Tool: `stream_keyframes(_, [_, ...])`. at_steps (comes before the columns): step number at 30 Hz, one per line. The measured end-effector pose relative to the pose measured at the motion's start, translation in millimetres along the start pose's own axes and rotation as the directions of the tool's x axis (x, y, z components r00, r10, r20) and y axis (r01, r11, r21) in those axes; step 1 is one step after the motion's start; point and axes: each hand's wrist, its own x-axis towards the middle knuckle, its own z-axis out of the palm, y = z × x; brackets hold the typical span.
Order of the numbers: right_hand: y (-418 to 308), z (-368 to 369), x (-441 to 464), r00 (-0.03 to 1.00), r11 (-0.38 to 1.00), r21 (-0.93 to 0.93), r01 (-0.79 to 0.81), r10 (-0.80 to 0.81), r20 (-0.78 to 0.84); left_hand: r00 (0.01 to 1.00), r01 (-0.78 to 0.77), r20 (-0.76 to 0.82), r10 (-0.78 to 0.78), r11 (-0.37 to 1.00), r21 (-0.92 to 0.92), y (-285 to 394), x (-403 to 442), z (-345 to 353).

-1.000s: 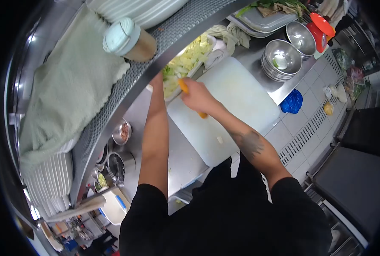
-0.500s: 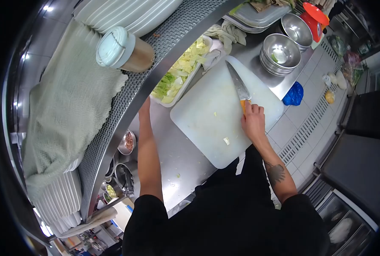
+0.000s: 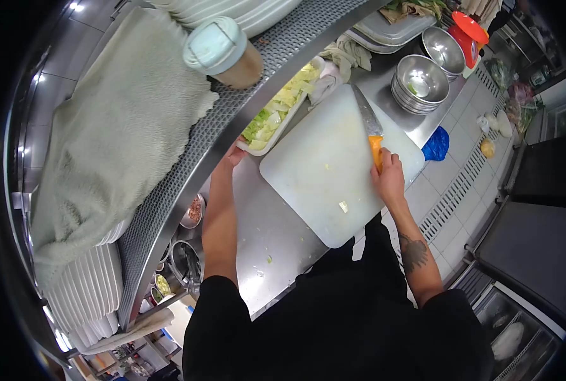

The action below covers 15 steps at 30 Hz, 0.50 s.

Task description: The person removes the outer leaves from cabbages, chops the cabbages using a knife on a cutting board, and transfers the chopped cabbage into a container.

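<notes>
My right hand (image 3: 390, 176) is closed on the orange handle of a kitchen knife (image 3: 370, 119). The knife lies flat on the white cutting board (image 3: 308, 159), blade pointing away from me. A few small pale scraps rest on the board, one (image 3: 343, 206) near its front edge. Half hidden under the shelf edge, my left hand (image 3: 234, 155) is at the near end of a white tray (image 3: 285, 125) of chopped cabbage (image 3: 271, 119). Its fingers are mostly covered, so I cannot make out whether they grip the tray.
A perforated metal shelf (image 3: 188, 143) overhangs the left side, carrying a cloth (image 3: 124, 127), stacked plates (image 3: 83, 279) and a lidded jar (image 3: 229, 54). Steel bowls (image 3: 421, 79) stand at the back right. Under the shelf sits a bowl of reddish chopped food (image 3: 195, 210).
My right hand has shifted slightly back along the knife, showing more of the orange handle. More of my left hand shows beside the tray. The whole view has moved a little.
</notes>
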Motion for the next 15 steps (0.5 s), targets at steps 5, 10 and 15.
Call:
stream_keyframes(5, [10.8, 8.4, -1.4, 0.998, 0.996, -0.070, 0.047, -0.049, -0.026, 0.998, -0.060, 0.000, 0.060, 0.998, -0.030, 12.3, 4.6, -27.2])
stream_keyframes(10, [5.1, 2.3, -2.2, 1.000, 0.999, -0.037, 0.027, -0.027, 0.003, 0.970, -0.212, -0.121, 0.213, 0.977, 0.020, -8.0, -66.5, -65.0])
stream_keyframes(15, [3.4, -0.9, -0.1, 0.999, 0.999, -0.032, 0.006, -0.004, 0.042, 0.901, -0.362, -0.277, 0.333, 0.931, -0.056, -43.3, -240.5, -23.8])
